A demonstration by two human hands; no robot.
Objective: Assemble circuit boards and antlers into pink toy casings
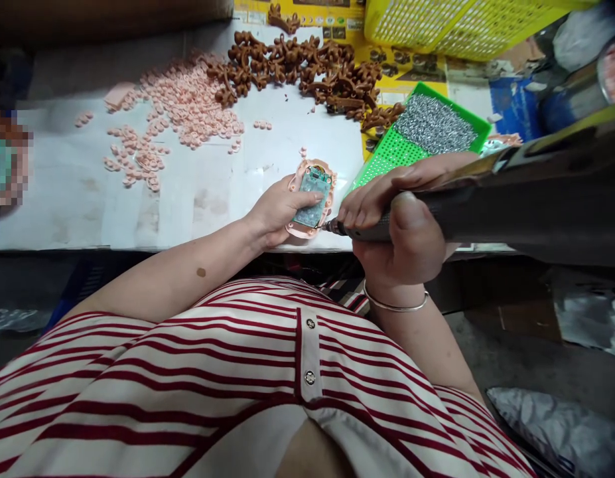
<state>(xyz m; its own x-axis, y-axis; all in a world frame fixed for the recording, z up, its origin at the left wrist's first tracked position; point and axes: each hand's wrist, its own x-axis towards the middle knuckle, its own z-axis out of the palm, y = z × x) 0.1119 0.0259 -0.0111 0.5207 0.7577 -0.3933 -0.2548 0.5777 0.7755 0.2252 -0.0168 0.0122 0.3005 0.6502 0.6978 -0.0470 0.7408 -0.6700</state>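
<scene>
My left hand grips a pink plastic housing near the table's front edge, its thumb lying across the green circuit board set inside. In my right hand is a dark electric screwdriver, fingers wrapped round its barrel. The tip of the screwdriver points left and meets the lower right corner of the board; whether a screw sits under it is too small to tell. Just beyond my right hand lies a green perforated tray, partly hidden by that hand, with many silver screws heaped at its far end.
Small pink plastic pieces are piled at the back left of the white-covered table. Brown plastic parts spread along the back. A yellow basket stands at the back right. A pixelated patch covers something at the left edge.
</scene>
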